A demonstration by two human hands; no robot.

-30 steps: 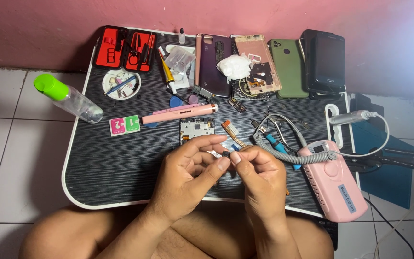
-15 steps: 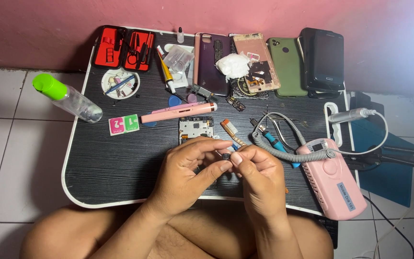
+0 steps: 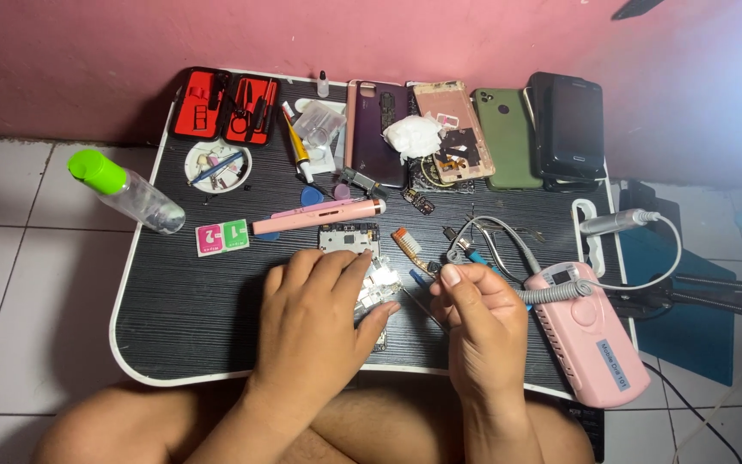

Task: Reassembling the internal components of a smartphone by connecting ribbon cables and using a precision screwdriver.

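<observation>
A dismantled phone board [image 3: 349, 238] lies in the middle of the small black table [image 3: 191, 326]. My left hand [image 3: 315, 322] covers its lower part, fingers across the top and thumb against its right edge, gripping it. My right hand [image 3: 478, 322] is just to the right of it, fingers pinched together near a thin metal tool [image 3: 422, 305] that slants down from the board toward the hand. An orange-tipped flex strip [image 3: 407, 243] lies just above the two hands.
A pink control box [image 3: 590, 348] with a coiled cord sits at the right; its handpiece [image 3: 611, 223] lies behind. A pink pen-shaped tool [image 3: 319, 216], a green-capped clear bottle [image 3: 126, 191], a red tool case [image 3: 225, 105], a small dish [image 3: 218, 165] and several phones [image 3: 508, 137] fill the back.
The hands were pinched together on a small white piece above the table. Now my left hand has dropped onto the phone board and my right hand has drawn slightly right.
</observation>
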